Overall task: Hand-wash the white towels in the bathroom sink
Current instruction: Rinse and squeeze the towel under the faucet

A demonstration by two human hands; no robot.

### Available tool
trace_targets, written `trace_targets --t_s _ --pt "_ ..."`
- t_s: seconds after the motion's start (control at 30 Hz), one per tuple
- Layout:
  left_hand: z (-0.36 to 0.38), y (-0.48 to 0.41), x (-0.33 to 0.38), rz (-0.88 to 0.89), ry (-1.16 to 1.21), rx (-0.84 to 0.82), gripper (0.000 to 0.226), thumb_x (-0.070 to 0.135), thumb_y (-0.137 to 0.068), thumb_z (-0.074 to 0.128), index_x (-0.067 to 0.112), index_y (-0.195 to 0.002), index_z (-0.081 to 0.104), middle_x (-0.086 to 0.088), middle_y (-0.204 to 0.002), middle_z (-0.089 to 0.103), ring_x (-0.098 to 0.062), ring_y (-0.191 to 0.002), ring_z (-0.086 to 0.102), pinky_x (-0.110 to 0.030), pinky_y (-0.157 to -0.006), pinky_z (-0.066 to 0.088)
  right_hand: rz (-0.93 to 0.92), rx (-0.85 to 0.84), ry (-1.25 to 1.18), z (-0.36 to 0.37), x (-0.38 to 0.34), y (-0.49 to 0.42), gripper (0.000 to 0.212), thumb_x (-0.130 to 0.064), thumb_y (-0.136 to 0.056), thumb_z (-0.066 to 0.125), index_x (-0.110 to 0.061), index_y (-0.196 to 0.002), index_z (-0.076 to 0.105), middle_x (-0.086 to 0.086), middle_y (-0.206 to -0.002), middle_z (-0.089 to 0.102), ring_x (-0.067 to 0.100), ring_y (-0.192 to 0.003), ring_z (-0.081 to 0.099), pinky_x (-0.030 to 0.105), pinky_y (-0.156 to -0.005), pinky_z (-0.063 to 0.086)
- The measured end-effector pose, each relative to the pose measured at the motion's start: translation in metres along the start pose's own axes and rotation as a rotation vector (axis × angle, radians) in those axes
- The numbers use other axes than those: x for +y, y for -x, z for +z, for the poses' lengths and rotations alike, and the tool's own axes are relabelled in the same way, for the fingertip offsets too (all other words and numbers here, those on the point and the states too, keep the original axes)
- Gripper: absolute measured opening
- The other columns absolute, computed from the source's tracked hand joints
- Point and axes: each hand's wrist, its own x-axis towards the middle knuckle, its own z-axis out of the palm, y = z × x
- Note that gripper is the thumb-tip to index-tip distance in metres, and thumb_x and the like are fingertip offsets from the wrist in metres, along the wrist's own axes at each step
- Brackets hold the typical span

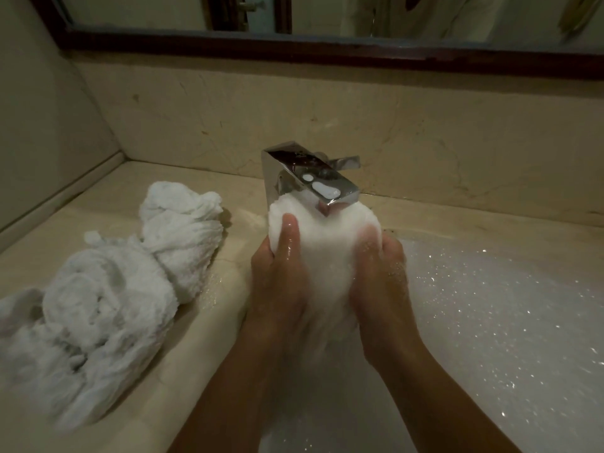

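A bunched wet white towel (327, 253) is held up over the sink (490, 322), just under the spout of the chrome faucet (310, 178). My left hand (277, 273) grips its left side, thumb pressed on the front. My right hand (382, 276) grips its right side. Both hands are wet and soapy. The sink is full of white suds, which hide the water and anything lying in it. A pile of wrung, twisted white towels (108, 289) lies on the counter to the left of the sink.
The beige stone counter (202, 322) runs along the sink's left and back edges, wet near the basin. A stone backsplash (327, 119) rises behind the faucet, with a dark-framed mirror (327, 44) above. A wall closes off the left side.
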Motion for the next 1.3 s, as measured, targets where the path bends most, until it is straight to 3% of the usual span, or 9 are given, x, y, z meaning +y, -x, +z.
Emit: trace_targets --t_s 0.07,0.13,0.33,0.53,0.63,0.83,1.13,1.23,1.3 --pt "0.003 0.002 0.001 0.073 -0.051 -0.061 0.051 0.056 -0.103 0.049 0.018 -0.131 0.068 0.005 -0.108 0.076 -0.002 -0.096 0.073 -0.014 -0.074 0.058 0.008 -0.036 -0.003 -0.002 -0.005 0.004 0.086 -0.088 -0.080 0.050 -0.036 -0.148 0.042 -0.010 -0.122 0.064 0.016 -0.108 0.067 0.051 -0.094 0.061" --pt "0.006 0.003 -0.001 0.127 -0.099 -0.110 0.066 0.064 -0.091 0.048 0.020 -0.138 0.063 0.005 -0.116 0.074 -0.004 -0.103 0.072 -0.013 -0.074 0.058 -0.011 -0.039 -0.002 -0.004 -0.005 0.005 0.094 -0.087 -0.068 0.062 -0.036 -0.145 0.043 -0.014 -0.118 0.063 0.014 -0.106 0.067 0.049 -0.092 0.062" --pt "0.005 0.002 -0.003 0.201 -0.123 -0.132 0.074 0.070 -0.075 0.053 0.028 -0.135 0.063 0.017 -0.105 0.071 0.017 -0.088 0.066 -0.006 -0.065 0.052 -0.054 0.002 0.064 -0.005 0.005 -0.004 0.035 -0.053 -0.104 0.054 -0.040 -0.135 0.044 -0.014 -0.108 0.061 0.017 -0.100 0.066 0.056 -0.091 0.060" --pt "0.001 -0.006 -0.012 0.185 -0.182 -0.069 0.053 0.062 -0.085 0.076 0.027 -0.124 0.068 0.019 -0.097 0.072 0.014 -0.089 0.068 -0.006 -0.068 0.053 -0.094 0.015 0.111 -0.002 0.007 -0.003 0.042 -0.066 -0.104 0.034 -0.043 -0.138 0.043 -0.016 -0.124 0.055 0.021 -0.122 0.059 0.056 -0.105 0.050" --pt "0.001 -0.008 -0.010 0.179 -0.206 -0.024 0.026 0.044 -0.102 0.064 0.020 -0.112 0.070 0.018 -0.089 0.068 0.024 -0.074 0.061 -0.001 -0.060 0.045 -0.086 0.024 0.079 -0.004 0.005 -0.005 0.038 -0.061 -0.107 0.033 -0.042 -0.137 0.046 -0.019 -0.116 0.057 0.011 -0.112 0.058 0.043 -0.103 0.047" --pt "0.001 -0.009 -0.005 0.124 -0.172 0.054 0.030 0.045 -0.105 0.055 0.023 -0.091 0.069 0.015 -0.079 0.065 0.015 -0.062 0.060 -0.004 -0.051 0.041 -0.047 -0.003 -0.043 -0.002 0.006 -0.004 0.030 -0.063 -0.105 0.036 -0.049 -0.129 0.047 -0.027 -0.109 0.056 0.003 -0.108 0.060 0.038 -0.096 0.056" --pt "0.007 0.000 -0.008 0.110 -0.102 -0.090 0.039 0.049 -0.106 0.050 0.018 -0.118 0.071 0.012 -0.099 0.071 -0.006 -0.102 0.068 -0.011 -0.075 0.050 0.019 -0.082 -0.120 -0.009 0.017 -0.006 0.047 -0.053 -0.097 0.067 -0.042 -0.140 0.052 -0.008 -0.125 0.069 0.019 -0.111 0.070 0.050 -0.094 0.063" --pt "0.005 0.010 -0.008 0.015 -0.110 -0.134 0.034 0.018 -0.110 0.046 0.007 -0.139 0.060 -0.003 -0.133 0.062 -0.018 -0.129 0.057 -0.013 -0.095 0.046 0.050 -0.073 -0.148 -0.014 0.018 -0.004 0.037 -0.053 -0.098 0.066 -0.040 -0.132 0.061 -0.005 -0.122 0.073 0.022 -0.109 0.073 0.055 -0.093 0.062" --pt "-0.001 0.014 -0.008 -0.049 -0.121 -0.090 0.030 0.007 -0.109 0.044 0.010 -0.136 0.056 0.010 -0.128 0.055 -0.004 -0.115 0.055 -0.004 -0.088 0.041 0.048 -0.076 -0.178 -0.017 0.014 -0.004 0.035 -0.051 -0.101 0.064 -0.034 -0.131 0.064 0.001 -0.122 0.075 0.026 -0.110 0.074 0.057 -0.093 0.062"
